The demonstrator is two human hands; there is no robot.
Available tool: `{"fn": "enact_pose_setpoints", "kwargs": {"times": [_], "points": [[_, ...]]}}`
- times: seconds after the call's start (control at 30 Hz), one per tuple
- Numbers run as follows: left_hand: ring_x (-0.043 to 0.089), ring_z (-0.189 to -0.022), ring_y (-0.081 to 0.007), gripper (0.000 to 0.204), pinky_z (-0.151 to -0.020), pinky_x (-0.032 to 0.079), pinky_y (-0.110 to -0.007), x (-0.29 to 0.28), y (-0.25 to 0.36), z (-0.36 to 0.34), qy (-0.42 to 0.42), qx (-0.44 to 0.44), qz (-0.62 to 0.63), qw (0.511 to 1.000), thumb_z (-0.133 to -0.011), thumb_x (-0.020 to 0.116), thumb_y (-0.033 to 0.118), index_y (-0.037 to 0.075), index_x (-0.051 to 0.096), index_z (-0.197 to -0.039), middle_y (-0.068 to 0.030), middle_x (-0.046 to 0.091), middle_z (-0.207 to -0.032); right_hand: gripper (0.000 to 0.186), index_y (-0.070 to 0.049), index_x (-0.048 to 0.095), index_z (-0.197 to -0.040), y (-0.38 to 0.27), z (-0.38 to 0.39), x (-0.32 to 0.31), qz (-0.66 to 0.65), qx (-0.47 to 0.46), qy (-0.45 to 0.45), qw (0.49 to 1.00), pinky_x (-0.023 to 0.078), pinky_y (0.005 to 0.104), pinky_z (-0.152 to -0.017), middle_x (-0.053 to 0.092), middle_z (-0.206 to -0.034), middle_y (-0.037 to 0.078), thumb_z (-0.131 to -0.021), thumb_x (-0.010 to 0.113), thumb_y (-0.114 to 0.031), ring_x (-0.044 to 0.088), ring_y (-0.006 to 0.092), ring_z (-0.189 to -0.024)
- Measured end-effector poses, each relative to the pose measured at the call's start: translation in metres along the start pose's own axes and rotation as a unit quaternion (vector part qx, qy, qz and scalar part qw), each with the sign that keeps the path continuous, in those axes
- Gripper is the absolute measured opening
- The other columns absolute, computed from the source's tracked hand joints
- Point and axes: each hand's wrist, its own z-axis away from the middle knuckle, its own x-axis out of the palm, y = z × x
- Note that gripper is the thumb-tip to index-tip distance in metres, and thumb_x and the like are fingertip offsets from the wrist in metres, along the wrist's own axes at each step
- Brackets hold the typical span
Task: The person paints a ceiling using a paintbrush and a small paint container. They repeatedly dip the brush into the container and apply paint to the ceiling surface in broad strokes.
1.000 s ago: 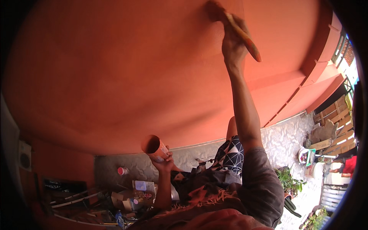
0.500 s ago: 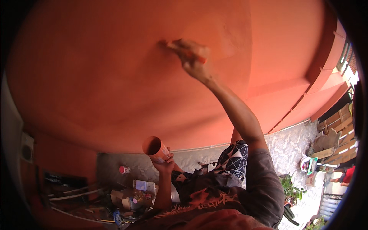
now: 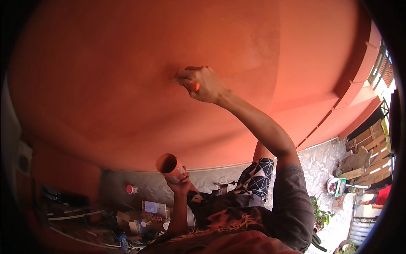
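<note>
My right hand (image 3: 204, 84) is closed around a paintbrush, whose orange handle (image 3: 194, 86) sticks out below the fingers. The bristle end lies against the orange-red wall (image 3: 127, 84) and is mostly hidden by the hand and its shadow. Lower down, my left hand (image 3: 180, 184) grips a tall paint cup (image 3: 173, 169) with its mouth tilted toward the wall. The cup's inside is coated reddish brown; how much paint it holds cannot be seen. A darker, wet-looking patch (image 3: 253, 51) shows on the wall to the right of the brush.
A small red and white tub (image 3: 132, 189) stands on the floor at left. Beside my left arm are an open cardboard box (image 3: 127, 222) and a clear plastic container (image 3: 154, 208). To the right are a white bucket (image 3: 344, 202), wooden pallets (image 3: 378, 158), a plant (image 3: 323, 213) and another person's red clothing (image 3: 383, 196).
My right hand has moved down and slightly left along the wall with the paintbrush. The cup in my left hand stays almost in place, and the view has shifted slightly.
</note>
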Motion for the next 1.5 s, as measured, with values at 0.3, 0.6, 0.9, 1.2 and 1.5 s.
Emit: {"fn": "enact_pose_setpoints", "kwargs": {"times": [0.3, 0.6, 0.9, 1.2, 1.5], "points": [[0.059, -0.104, -0.0328, 0.072, -0.072, 0.055, -0.033, 0.006, -0.003, -0.006, -0.007, -0.009, -0.011, 1.000, -0.089, 0.066, 0.050, 0.010, 0.047, -0.146, -0.0179, 0.050, -0.137, 0.018, -0.002, 0.068, -0.113, 0.081, 0.045, -0.084, 0.074, 0.130, 0.592, 0.792, 0.058, 0.0325, -0.075, 0.070, -0.119, 0.009, -0.096, 0.063, -0.001, 0.070, 0.0225, -0.098], [0.058, -0.101, -0.0289, 0.071, -0.071, 0.055, -0.031, 0.016, 0.007, -0.020, 0.022, -0.029, -0.057, 0.998, -0.086, 0.070, 0.041, 0.006, 0.049, -0.143, -0.0177, 0.052, -0.135, 0.028, -0.008, 0.072, -0.112, 0.033, 0.129, 0.058, -0.075, 0.093, 0.210, 0.970, 0.059, 0.0346, -0.074, 0.071, -0.110, 0.012, -0.086, 0.069, 0.003, 0.071, 0.0256, -0.095], [0.058, -0.097, -0.0289, 0.066, -0.066, 0.055, -0.030, 0.029, -0.021, -0.043, 0.017, -0.033, -0.056, 0.998, -0.090, 0.063, 0.044, 0.006, 0.051, -0.143, -0.0179, 0.052, -0.133, 0.015, 0.004, 0.062, -0.114, 0.110, 0.156, -0.051, -0.061, 0.257, 0.610, 0.747, 0.054, 0.0298, -0.083, 0.069, -0.107, 0.010, -0.099, 0.062, 0.002, 0.067, 0.0175, -0.097], [0.058, -0.098, -0.0286, 0.069, -0.067, 0.055, -0.030, 0.031, -0.018, -0.047, 0.039, -0.053, -0.050, 0.997, -0.088, 0.067, 0.045, 0.006, 0.052, -0.143, -0.0186, 0.052, -0.133, 0.017, -0.005, 0.073, -0.106, 0.053, 0.165, 0.035, -0.076, 0.196, 0.297, 0.931, 0.058, 0.0327, -0.071, 0.073, -0.106, 0.013, -0.089, 0.071, -0.001, 0.072, 0.0242, -0.087], [0.057, -0.099, -0.0281, 0.069, -0.067, 0.055, -0.029, 0.034, -0.032, -0.051, 0.022, -0.067, -0.067, 0.995, -0.087, 0.068, 0.044, 0.005, 0.051, -0.142, -0.0177, 0.051, -0.131, 0.015, 0.000, 0.069, -0.112, 0.121, 0.184, -0.045, -0.066, 0.261, 0.603, 0.751, 0.052, 0.0269, -0.071, 0.072, -0.100, 0.006, -0.098, 0.066, -0.001, 0.066, 0.0122, -0.084]]}}
